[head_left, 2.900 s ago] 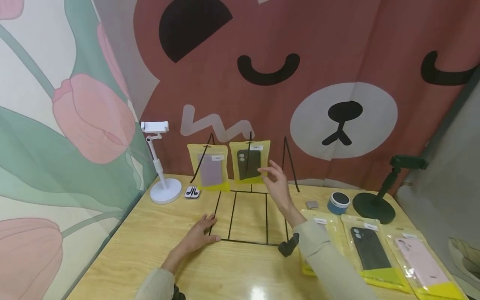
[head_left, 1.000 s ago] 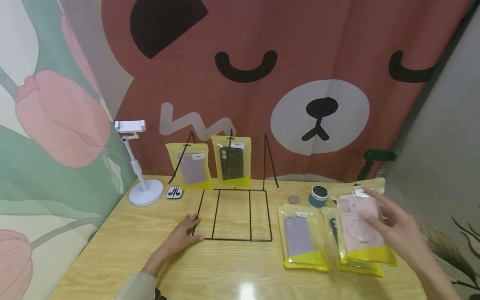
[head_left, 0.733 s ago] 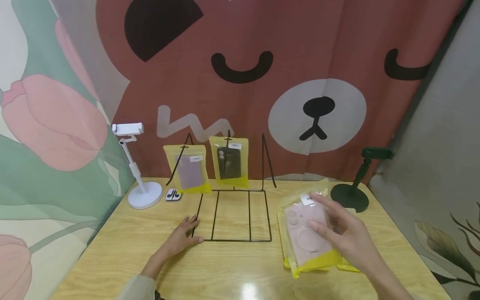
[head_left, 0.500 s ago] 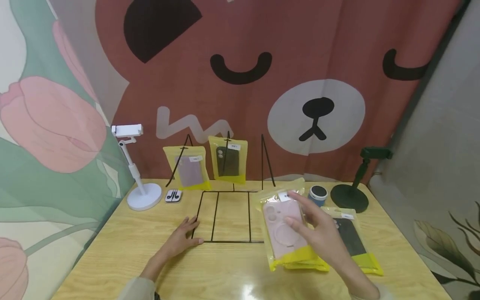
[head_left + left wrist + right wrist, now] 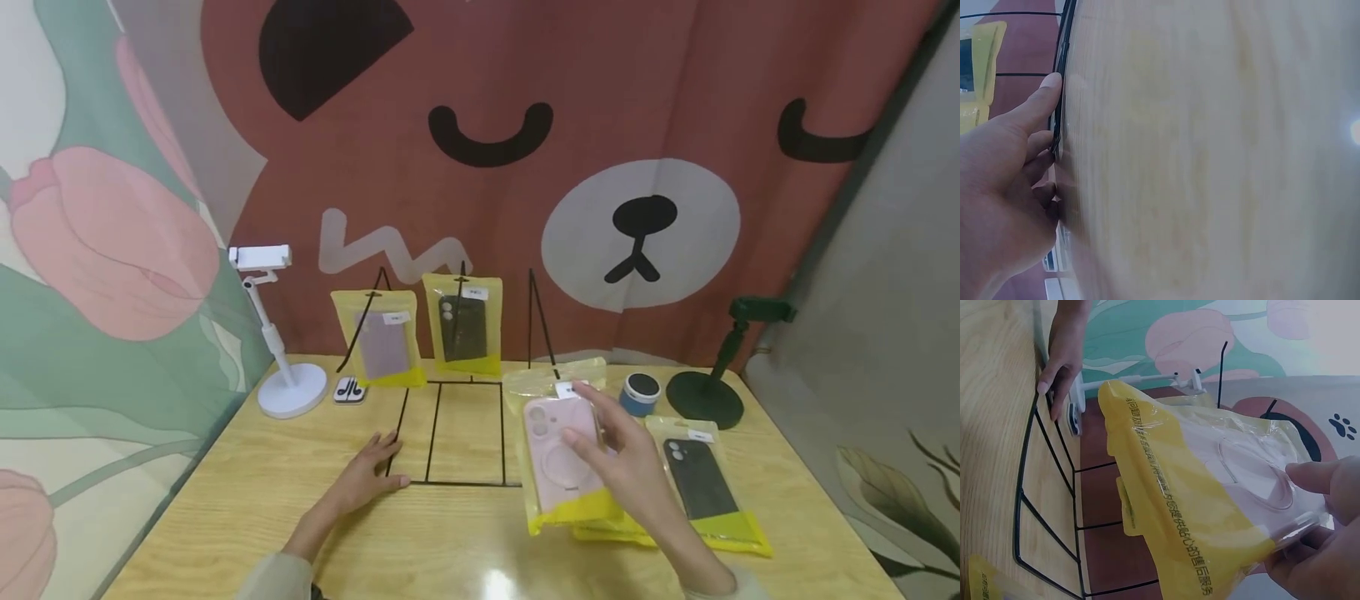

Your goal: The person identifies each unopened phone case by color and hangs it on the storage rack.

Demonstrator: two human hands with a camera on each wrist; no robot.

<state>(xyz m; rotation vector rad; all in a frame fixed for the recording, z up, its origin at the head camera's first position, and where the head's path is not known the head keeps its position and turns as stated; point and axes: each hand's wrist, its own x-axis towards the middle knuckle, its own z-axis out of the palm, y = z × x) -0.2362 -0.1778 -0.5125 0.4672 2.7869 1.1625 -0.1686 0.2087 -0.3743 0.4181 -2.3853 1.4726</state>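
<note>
My right hand point(image 5: 637, 471) pinches a clear-and-yellow bag with a pink phone case point(image 5: 553, 429) in it, thumb on the front. It is raised off the table, in front of the right part of a black wire display rack point(image 5: 457, 483). A bag with a purple phone case point(image 5: 384, 346) and one with a black phone case point(image 5: 463, 329) hang from the rack's left and middle hooks. The right hook point(image 5: 542, 317) bears nothing. My left hand point(image 5: 363, 475) rests at the rack's front left corner, thumb and fingers touching the wire, as the left wrist view point(image 5: 1007, 169) also shows.
Right of the rack lie a bagged black phone case point(image 5: 702, 479) and another yellow bag point(image 5: 617, 529), mostly hidden. Behind them stand a blue round speaker point(image 5: 640, 396) and a dark green phone stand point(image 5: 705, 398). A white phone stand point(image 5: 291, 390) and boxed earphones point(image 5: 349, 389) are at left.
My right hand left the hanging black case, took up the pink phone case's bag at the far right, and carried it left towards the rack. My left hand stayed on the rack.
</note>
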